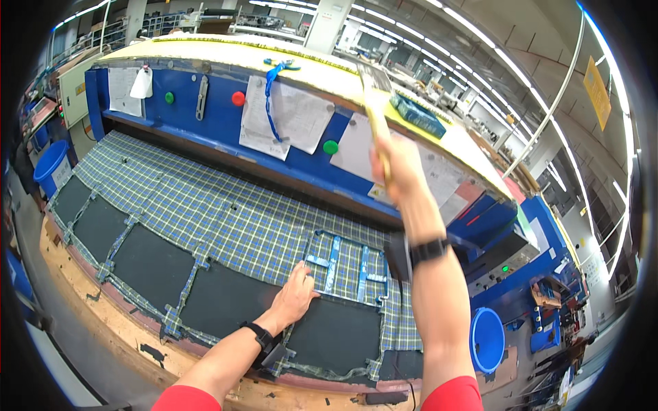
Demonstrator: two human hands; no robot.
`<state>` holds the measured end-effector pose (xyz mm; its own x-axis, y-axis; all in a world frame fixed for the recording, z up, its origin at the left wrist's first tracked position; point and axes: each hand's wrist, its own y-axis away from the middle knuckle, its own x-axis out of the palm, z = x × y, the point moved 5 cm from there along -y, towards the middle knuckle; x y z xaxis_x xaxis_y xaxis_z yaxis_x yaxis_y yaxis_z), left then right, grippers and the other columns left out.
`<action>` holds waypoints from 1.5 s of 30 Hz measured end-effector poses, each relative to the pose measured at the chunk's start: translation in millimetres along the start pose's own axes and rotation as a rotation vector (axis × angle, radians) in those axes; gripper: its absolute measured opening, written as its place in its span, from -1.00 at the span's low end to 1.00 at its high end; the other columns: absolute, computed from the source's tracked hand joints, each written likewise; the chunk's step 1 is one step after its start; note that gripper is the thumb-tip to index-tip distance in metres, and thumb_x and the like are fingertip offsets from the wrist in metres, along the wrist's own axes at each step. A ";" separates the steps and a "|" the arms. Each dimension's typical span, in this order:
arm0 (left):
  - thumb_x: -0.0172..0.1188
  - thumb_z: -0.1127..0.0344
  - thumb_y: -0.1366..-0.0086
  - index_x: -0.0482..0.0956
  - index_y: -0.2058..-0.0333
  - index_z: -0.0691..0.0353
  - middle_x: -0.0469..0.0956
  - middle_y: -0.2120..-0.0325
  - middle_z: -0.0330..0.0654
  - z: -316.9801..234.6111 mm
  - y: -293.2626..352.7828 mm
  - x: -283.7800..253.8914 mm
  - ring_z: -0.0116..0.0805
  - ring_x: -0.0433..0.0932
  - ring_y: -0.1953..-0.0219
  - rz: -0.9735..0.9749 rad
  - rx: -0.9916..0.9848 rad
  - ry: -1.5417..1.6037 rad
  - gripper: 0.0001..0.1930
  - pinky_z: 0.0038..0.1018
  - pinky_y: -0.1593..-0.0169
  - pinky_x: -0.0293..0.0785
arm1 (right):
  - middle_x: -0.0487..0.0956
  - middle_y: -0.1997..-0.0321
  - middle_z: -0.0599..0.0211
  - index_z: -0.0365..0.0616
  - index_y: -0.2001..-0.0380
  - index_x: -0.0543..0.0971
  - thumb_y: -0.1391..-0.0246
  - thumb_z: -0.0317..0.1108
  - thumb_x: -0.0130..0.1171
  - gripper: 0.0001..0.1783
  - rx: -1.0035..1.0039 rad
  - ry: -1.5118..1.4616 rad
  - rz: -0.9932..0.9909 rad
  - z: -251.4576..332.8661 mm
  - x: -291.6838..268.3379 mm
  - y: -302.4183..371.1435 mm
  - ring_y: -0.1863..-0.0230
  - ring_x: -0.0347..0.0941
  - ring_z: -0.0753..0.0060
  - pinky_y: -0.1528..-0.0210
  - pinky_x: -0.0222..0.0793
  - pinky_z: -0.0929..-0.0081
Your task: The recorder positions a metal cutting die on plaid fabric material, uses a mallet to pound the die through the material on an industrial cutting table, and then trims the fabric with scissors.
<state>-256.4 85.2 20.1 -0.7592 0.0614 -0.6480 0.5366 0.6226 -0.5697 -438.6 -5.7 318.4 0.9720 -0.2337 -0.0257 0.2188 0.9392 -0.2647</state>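
Observation:
My right hand (401, 168) is raised over the front of the blue machine, closed around the pale handle of a flat brush (375, 96); its wide head reaches up to the machine's top. Lower down, my left hand (296, 294) grips the left edge of a cutting die (332, 266), a thin metal frame with blue crossbars. The die lies on plaid fabric (205, 216) in blue, green and yellow lines. Dark rectangular openings (154, 257) run along the near side of the fabric, with narrow plaid strips left between them.
The blue machine (185, 116) spans the back, with papers and magnets on its front. On its yellow top lie a dark blue block (418, 115) and blue-handled pliers (281, 65). A worn wooden table edge (137, 342) runs in front. Blue bins (487, 340) stand at both sides.

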 end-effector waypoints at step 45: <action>0.42 0.39 -0.20 0.51 0.35 0.28 0.56 0.06 0.07 21.6 -0.2 4.0 0.13 0.51 -0.10 -0.019 0.085 -0.142 -0.78 -0.15 -0.10 0.47 | 0.72 0.07 0.13 -0.17 0.07 0.68 -0.26 -0.26 0.21 -0.73 0.986 0.438 0.877 -173.5 -112.3 595.9 0.03 0.65 0.08 -0.04 0.51 0.24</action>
<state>-251.6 68.4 6.7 -0.7133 -0.0645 -0.6979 0.5561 0.5541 -0.6195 -432.3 536.6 -3.6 0.7561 0.6311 -0.1729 -0.2939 0.5636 0.7720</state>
